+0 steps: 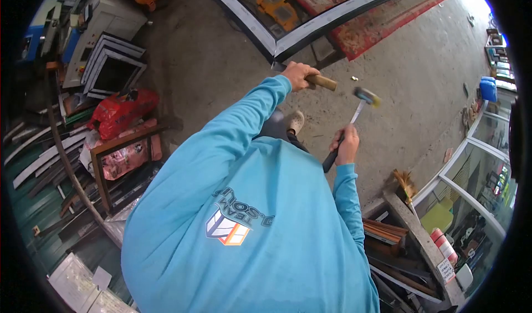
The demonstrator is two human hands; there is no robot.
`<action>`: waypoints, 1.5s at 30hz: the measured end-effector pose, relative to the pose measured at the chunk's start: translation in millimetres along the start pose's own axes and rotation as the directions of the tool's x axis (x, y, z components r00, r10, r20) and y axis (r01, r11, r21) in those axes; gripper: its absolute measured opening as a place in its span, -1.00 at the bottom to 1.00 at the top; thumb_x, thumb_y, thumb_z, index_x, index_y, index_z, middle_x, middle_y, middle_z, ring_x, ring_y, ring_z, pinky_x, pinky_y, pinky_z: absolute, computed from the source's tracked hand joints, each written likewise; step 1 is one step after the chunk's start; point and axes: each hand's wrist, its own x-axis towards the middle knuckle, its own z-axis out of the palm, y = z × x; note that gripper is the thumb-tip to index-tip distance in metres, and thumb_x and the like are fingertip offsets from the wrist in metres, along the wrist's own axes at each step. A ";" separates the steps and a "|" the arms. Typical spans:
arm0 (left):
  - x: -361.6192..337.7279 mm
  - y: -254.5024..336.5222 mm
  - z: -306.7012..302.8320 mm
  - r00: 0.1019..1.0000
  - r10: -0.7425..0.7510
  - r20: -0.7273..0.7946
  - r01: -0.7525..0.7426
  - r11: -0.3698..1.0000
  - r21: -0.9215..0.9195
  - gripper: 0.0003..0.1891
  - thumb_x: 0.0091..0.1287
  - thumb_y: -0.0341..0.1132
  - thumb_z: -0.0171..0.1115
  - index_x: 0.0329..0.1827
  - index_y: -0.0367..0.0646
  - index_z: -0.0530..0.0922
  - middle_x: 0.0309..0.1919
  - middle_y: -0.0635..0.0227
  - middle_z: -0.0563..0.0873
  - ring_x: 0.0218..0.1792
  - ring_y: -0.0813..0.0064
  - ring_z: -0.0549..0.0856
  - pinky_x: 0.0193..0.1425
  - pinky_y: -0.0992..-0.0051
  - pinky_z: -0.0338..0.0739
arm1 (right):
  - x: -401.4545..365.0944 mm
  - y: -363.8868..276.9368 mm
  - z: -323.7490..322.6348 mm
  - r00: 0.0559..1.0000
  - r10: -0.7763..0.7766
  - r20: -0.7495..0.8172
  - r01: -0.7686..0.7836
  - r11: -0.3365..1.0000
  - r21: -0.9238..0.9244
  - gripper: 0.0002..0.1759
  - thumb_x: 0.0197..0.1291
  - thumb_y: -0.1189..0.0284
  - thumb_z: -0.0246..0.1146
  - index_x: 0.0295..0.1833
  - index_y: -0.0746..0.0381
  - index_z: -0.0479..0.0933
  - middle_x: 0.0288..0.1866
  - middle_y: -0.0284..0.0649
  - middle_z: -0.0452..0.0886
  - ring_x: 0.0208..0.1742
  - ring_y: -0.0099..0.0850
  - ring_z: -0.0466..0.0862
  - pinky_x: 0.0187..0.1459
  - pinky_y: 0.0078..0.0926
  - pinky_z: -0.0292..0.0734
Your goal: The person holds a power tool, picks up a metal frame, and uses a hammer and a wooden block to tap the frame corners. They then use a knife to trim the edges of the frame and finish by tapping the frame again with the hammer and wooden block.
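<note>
My left hand (299,75) is wrapped round a wooden-handled tool (322,82). The tool's dark, narrow end lies against the outer corner of a metal frame (275,46), whose faces carry white protective film. Closed on the black grip of a mallet (360,111), my right hand (346,145) is lower and to the right. The mallet's head, slightly blurred, has a dark face and a yellowish one and is raised to the right of the tool's wooden butt, with a gap between them.
Under the frame are a red worn sheet (363,36) and a yellow case (277,8). Stacked small frames (113,63), a red bag (124,112) and metal lengths crowd the left. A glass-panelled frame (471,169) and a feather duster (405,185) stand right.
</note>
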 end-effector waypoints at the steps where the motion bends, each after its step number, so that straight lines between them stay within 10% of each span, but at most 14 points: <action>1: 0.2 2.0 -7.9 0.996 0.000 0.089 0.001 1.000 -0.016 -0.54 0.10 -0.24 0.50 0.10 0.01 0.65 -0.04 0.20 0.73 0.08 0.15 0.63 0.21 0.24 0.38 | 0.8 -2.7 -4.3 1.000 -0.007 -0.001 0.007 1.000 0.000 -0.66 0.49 0.14 0.03 -0.28 0.16 0.36 -0.56 -0.34 0.40 -0.71 -0.57 0.37 -0.72 -0.52 0.30; 4: -11.3 0.9 -14.9 0.976 0.026 0.214 -0.026 1.000 -0.005 -0.54 0.07 -0.28 0.50 0.09 0.00 0.65 -0.06 0.23 0.73 0.09 0.15 0.64 0.23 0.21 0.37 | -1.0 -15.2 -32.3 0.976 0.058 0.208 0.024 0.928 -0.372 -0.65 0.46 0.19 0.10 -0.35 0.17 0.35 -0.60 -0.39 0.39 -0.71 -0.61 0.37 -0.71 -0.58 0.28; 13: -110.5 -24.9 -44.5 0.966 0.205 0.156 -0.234 0.951 0.202 -0.64 0.00 -0.45 0.43 -0.09 0.03 0.66 0.09 0.35 0.60 0.29 0.20 0.49 0.54 0.16 0.14 | -16.1 -9.7 -68.6 0.984 0.018 0.179 0.089 0.820 -0.566 -0.64 0.48 0.19 0.07 -0.35 0.17 0.34 -0.63 -0.40 0.37 -0.73 -0.64 0.35 -0.74 -0.59 0.24; 15: -125.0 -44.0 -46.4 0.956 0.227 -0.187 -0.254 0.958 -0.136 -0.66 0.01 -0.54 0.39 -0.11 -0.04 0.63 0.17 0.33 0.57 0.28 0.23 0.52 0.47 0.22 0.27 | -18.1 -6.9 -68.2 0.984 0.022 0.177 0.084 0.817 -0.570 -0.64 0.48 0.19 0.07 -0.36 0.17 0.33 -0.63 -0.39 0.37 -0.73 -0.63 0.35 -0.74 -0.58 0.24; 16: -126.6 -35.3 -56.7 0.984 -0.040 -0.176 -0.055 0.864 -0.500 -0.72 0.05 -0.59 0.36 -0.18 -0.09 0.60 0.15 0.29 0.59 0.20 0.33 0.57 0.35 0.32 0.42 | -19.1 -5.8 -66.5 0.982 0.036 0.186 0.075 0.828 -0.556 -0.63 0.48 0.19 0.07 -0.37 0.17 0.33 -0.64 -0.38 0.37 -0.74 -0.63 0.35 -0.74 -0.58 0.24; 22: -101.4 -12.7 -100.1 0.820 -0.271 -0.504 -0.165 0.732 -0.662 -0.77 0.03 -0.65 0.23 -0.27 -0.16 0.56 -0.21 0.40 0.67 -0.15 0.57 0.62 -0.01 0.53 0.51 | -14.3 -20.0 -51.9 0.966 0.069 0.250 0.089 0.818 -0.569 -0.62 0.44 0.21 0.13 -0.41 0.19 0.30 -0.63 -0.34 0.40 -0.71 -0.57 0.39 -0.71 -0.51 0.27; 45: -59.8 -13.0 -104.4 0.930 -0.161 -0.330 -0.005 0.893 -0.450 -0.87 0.02 -0.50 0.22 -0.33 -0.20 0.58 -0.40 0.41 0.63 -0.33 0.53 0.60 -0.18 0.48 0.55 | -2.1 -84.5 38.3 0.797 -0.171 0.580 0.576 0.506 -0.642 -0.65 0.37 0.27 0.21 -0.32 0.31 0.36 -0.54 -0.02 0.39 -0.54 -0.23 0.35 -0.44 -0.25 0.32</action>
